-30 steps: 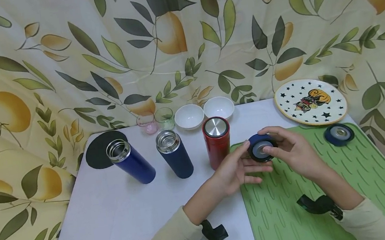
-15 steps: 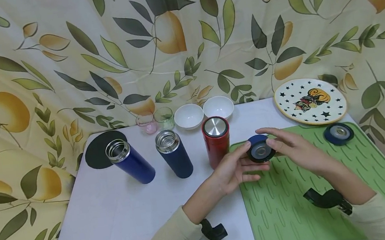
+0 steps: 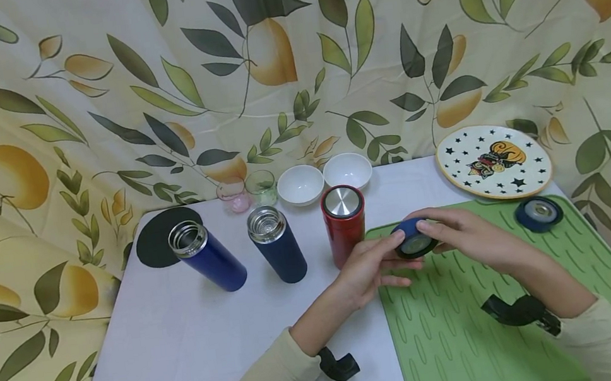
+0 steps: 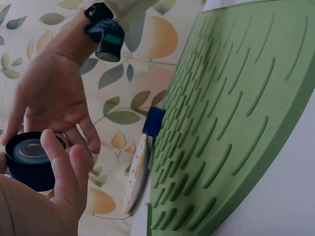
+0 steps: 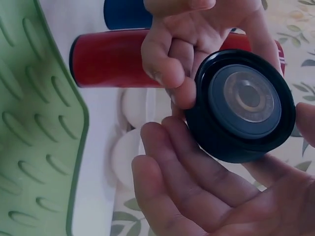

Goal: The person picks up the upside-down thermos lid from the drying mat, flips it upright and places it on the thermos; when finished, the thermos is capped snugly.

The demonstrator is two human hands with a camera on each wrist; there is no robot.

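A blue bottle lid [image 3: 411, 238] is held between both hands over the green mat's left edge, its recessed inner side tilted up. My left hand [image 3: 364, 272] grips it with the thumb on its left side. From the other side my right hand [image 3: 468, 237] pinches it, thumb on the near top rim. The right wrist view shows the lid's grey inner disc [image 5: 248, 98] facing that camera. Just beyond my left hand stands a red bottle [image 3: 342, 233] with a steel top. A navy bottle [image 3: 281, 254] and a brighter blue bottle [image 3: 214, 262], both uncapped, stand left.
The green mat [image 3: 449, 338] covers the right side of the table, with a second blue lid [image 3: 538, 213] at its far edge. A patterned plate [image 3: 493, 162] leans behind. White bowls [image 3: 300, 185], small glasses [image 3: 261, 188] and a black disc [image 3: 159, 240] line the back.
The lid has turned so that more of its blue side shows in the head view. My right thumb has moved from its inner disc to the rim; the left arm stays nearly still.
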